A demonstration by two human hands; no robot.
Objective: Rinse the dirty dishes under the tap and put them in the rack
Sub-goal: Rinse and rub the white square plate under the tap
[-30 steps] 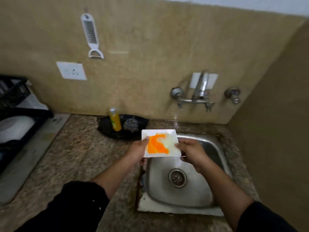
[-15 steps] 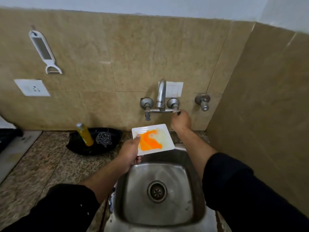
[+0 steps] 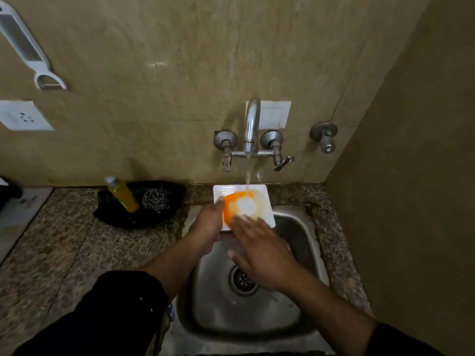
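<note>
A white square plate [image 3: 259, 201] smeared with orange sauce is held over the back of the steel sink [image 3: 305, 242]. My left hand [image 3: 209, 224] grips its left edge, thumb on top. Water runs from the tap [image 3: 252, 124] onto the middle of the plate and has washed a pale patch into the orange. My right hand [image 3: 259, 250] is spread flat, fingers apart, with its fingertips touching the plate's near edge. It holds nothing. The rack is out of view.
A black dish [image 3: 159, 217] on the granite counter left of the sink holds a yellow soap bottle [image 3: 123, 194] and a steel scourer [image 3: 155, 200]. A wall stands close on the right. A peeler [image 3: 28, 50] and a socket [image 3: 21, 115] are on the back wall.
My right hand left the tap handle and came down onto the plate. Water now runs. The plate moved under the stream and part of the orange has washed off.
</note>
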